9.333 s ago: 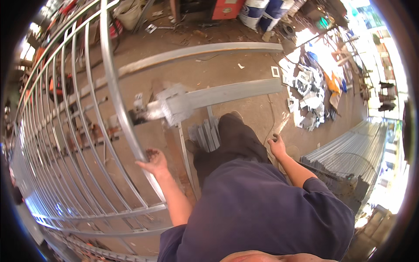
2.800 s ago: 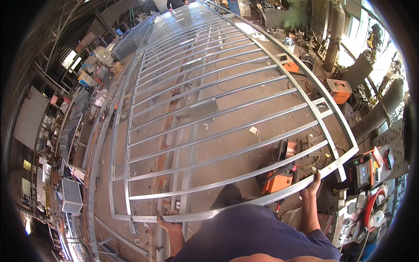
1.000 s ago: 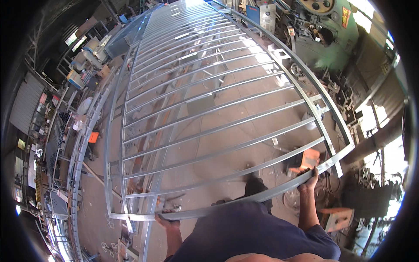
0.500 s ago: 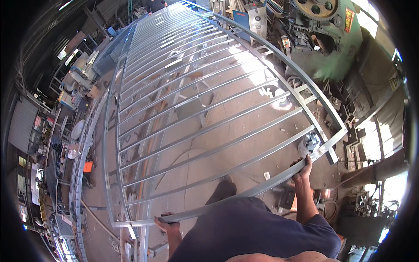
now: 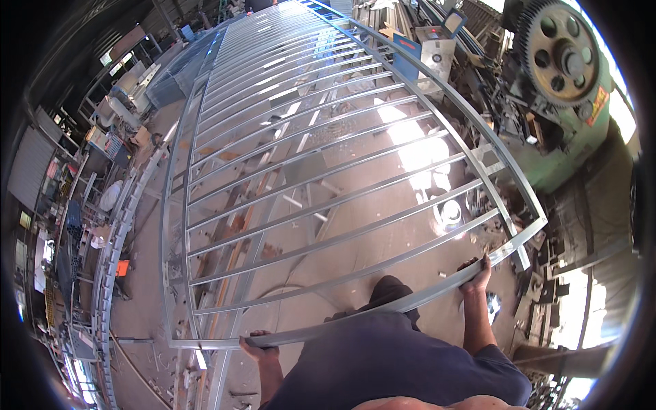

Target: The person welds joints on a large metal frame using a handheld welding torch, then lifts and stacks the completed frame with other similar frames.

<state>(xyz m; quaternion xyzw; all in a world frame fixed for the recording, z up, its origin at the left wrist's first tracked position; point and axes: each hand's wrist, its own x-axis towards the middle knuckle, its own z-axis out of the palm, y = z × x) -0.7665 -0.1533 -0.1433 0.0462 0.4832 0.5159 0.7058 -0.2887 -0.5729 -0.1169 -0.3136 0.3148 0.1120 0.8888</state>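
Observation:
A long silver metal railing panel (image 5: 427, 294) with many parallel crossbars stretches away from me, raised above the floor. My left hand (image 5: 260, 347) is closed around its near end rail, close to the left corner. Toward the right corner, my right hand (image 5: 477, 275) grips the same rail, fingers wrapped over it. The rail passes across the front of my body at waist height. At the far end, part of a person in dark clothing (image 5: 260, 4) shows; their hands cannot be made out.
To the right stands a green machine (image 5: 570, 160) with a large toothed wheel (image 5: 560, 51). A roller conveyor (image 5: 109, 280) and cluttered shelving run along the left. Long rails (image 5: 236, 273) lie on the floor beneath the panel. A blue panel (image 5: 405, 56) stands near stacked metal lengths.
I have stepped forward with the panel, and the green machine and its wheel now appear nearer on the right. Floor items have shifted beneath the bars. Both hands keep their grip.

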